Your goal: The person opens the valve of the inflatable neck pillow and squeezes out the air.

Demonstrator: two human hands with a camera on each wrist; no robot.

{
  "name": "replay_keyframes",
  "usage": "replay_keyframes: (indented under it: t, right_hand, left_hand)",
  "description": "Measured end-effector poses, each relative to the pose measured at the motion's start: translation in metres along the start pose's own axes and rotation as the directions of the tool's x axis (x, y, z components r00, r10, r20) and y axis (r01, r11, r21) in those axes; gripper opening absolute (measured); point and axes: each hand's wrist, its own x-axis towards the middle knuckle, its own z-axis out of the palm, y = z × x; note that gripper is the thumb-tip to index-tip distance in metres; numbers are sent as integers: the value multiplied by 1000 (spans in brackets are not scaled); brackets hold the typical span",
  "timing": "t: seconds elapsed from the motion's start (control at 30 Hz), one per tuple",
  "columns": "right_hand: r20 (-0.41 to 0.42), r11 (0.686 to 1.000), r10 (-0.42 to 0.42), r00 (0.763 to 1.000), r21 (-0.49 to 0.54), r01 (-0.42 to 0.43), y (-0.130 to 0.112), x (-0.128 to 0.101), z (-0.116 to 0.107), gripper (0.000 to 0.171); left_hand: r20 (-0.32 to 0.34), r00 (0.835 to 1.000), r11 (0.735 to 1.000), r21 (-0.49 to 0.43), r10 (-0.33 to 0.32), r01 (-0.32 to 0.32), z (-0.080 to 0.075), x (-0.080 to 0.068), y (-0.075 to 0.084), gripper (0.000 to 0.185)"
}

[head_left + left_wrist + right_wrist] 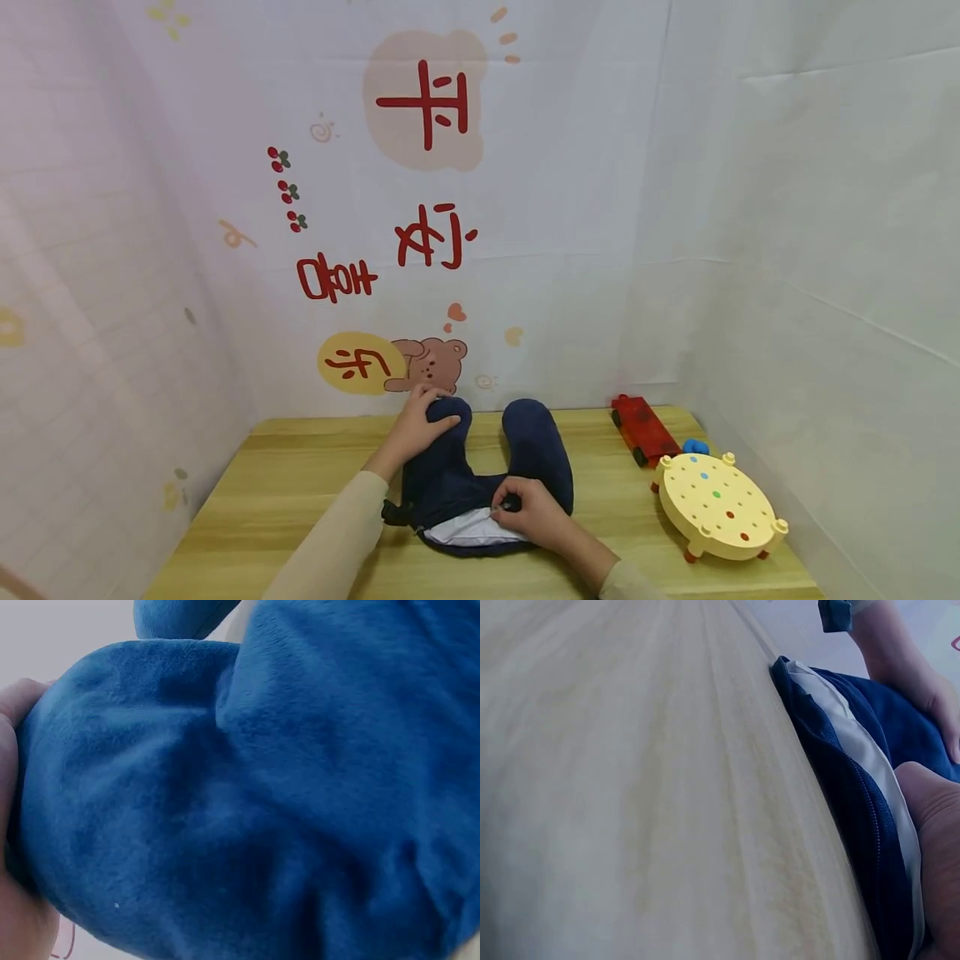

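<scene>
**Two hands on a blue neck pillow**

Nearest the camera, the right hand rests on the near edge of the navy U-shaped neck pillow, its fingers curled and pinching a small dark zipper pull at the open seam. White inner lining shows through that opening, just left of the hand. The pillow lies at the middle of the wooden table, its two arms pointing away. Farther back, the left hand grips the tip of the pillow's left arm, fingers wrapped around the plush. Right of the pillow, well apart, stands a yellow round peg board; beyond it lie a blue piece and a red toy vehicle. Behind the pillow hangs a printed backdrop.
</scene>
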Motion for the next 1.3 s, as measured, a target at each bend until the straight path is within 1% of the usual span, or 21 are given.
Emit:
replay_keyframes:
  t: [0.1,0.23,0.3,0.47,0.57,0.67,0.77,0.83,0.93,1.03,1.1,1.2,1.23,1.3]
  right_hand:
    - [-12,1000,-15,1000,-1,15,1,0,0,15]
    - [-10,1000,-27,1000,6,27,2,-1,2,13]
    - [-6,1000,-26,1000,8,26,2,-2,3,13]
    - [-5,1000,-6,1000,16,7,1,-5,3,15]
    - [-4,1000,1,1000,19,-1,1,-6,3,15]
    - [-1,1000,9,1000,20,-9,2,-5,4,15]
    - [2,999,19,1000,31,-19,2,-5,4,15]
    - [2,999,23,1000,33,-23,2,-5,5,15]
    - [-2,999,20,1000,28,-20,1,-5,4,15]
    - [-1,1000,14,1000,19,-14,0,-5,4,15]
    - [2,1000,11,1000,17,-11,0,-4,4,14]
    - [-1,1000,6,1000,14,-6,-1,-3,2,15]
    - [-3,1000,4,1000,14,-4,-1,-3,2,16]
    - [-8,1000,0,1000,20,0,-1,-1,1,17]
  left_hand:
    - [52,999,999,-37,1,1,-4,-5,5,43]
    - [125,992,998,-63,-16,24,-3,-11,9,41]
    - [152,988,998,-68,1,10,-3,-12,12,42]
    - [201,978,995,-90,53,-35,-4,-11,22,54]
    - [199,978,995,-92,68,-50,-5,-11,27,51]
    - [168,983,993,-97,80,-65,-6,-12,32,37]
    - [149,983,991,-91,107,-94,-8,-15,38,25]
    - [156,979,990,-82,129,-117,-8,-18,40,19]
    - [188,970,987,-81,151,-138,-9,-25,43,14]
    - [201,963,984,-52,179,-172,-8,-35,44,17]
    - [197,959,978,-10,206,-208,-7,-41,44,30]
    - [189,948,962,52,255,-269,-6,-49,45,51]
    - [188,944,956,64,272,-288,-6,-51,46,53]
    - [185,937,946,80,295,-313,-7,-54,46,51]
